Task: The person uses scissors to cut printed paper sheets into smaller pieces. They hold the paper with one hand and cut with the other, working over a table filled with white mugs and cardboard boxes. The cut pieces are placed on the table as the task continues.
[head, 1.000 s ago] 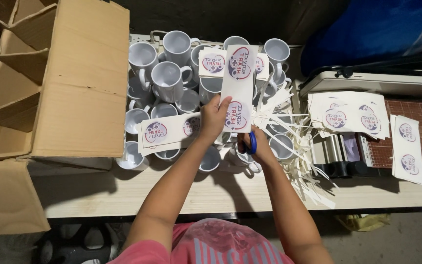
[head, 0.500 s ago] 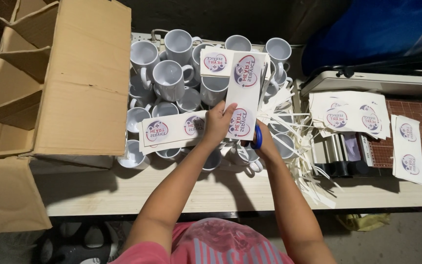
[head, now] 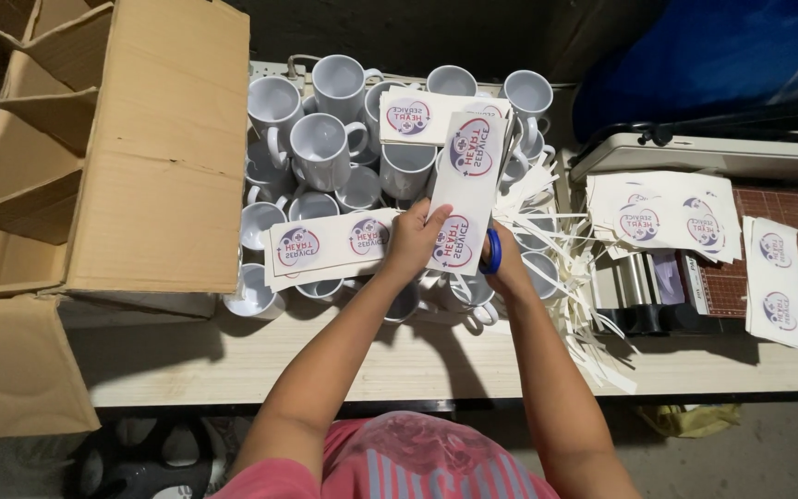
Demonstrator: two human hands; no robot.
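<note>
My left hand [head: 413, 242] grips a long white paper strip [head: 465, 189] printed with two round purple-and-red designs, held upright over a crowd of white mugs [head: 323, 148]. My right hand [head: 508, 263] sits just right of the strip, fingers through the blue handle of scissors [head: 491, 251]; the blades are hidden behind the paper. A stack of similar printed strips [head: 330, 243] lies across the mugs left of my left hand. Another strip [head: 427, 115] rests on the mugs further back.
A large open cardboard box [head: 140, 157] stands at the left on the wooden table [head: 417, 360]. Thin paper offcuts [head: 574, 286] pile right of the mugs. More printed sheets [head: 662, 217] and a strip [head: 776, 282] lie on a paper trimmer [head: 787, 231] at the right.
The strip in my hands has shifted a little to the right and tilted; both hands moved slightly right with it. The rest stays put.
</note>
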